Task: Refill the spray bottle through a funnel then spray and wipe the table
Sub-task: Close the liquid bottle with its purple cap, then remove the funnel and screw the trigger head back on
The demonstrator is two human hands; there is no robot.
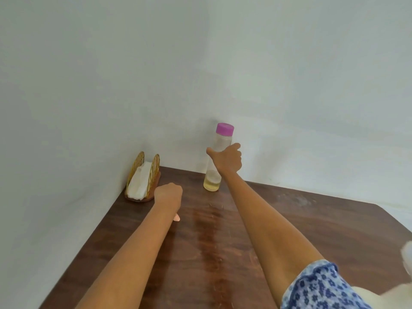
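Note:
A tall clear bottle (219, 139) with a purple cap (224, 129) stands near the back corner of the brown wooden table (312, 221). It holds a little yellowish liquid (211, 185) at the bottom. My right hand (227, 160) is wrapped around the bottle's middle. My left hand (168, 195) is closed in a fist to the left, above the table. A small pink piece (176, 217) pokes out below it, and I cannot tell what it is. No spray bottle shows.
A gold wire napkin holder (142, 175) with white napkins sits in the back left corner against the wall. A darker wet-looking streak (207, 233) runs down the table's middle. Something white (407, 257) shows at the right edge.

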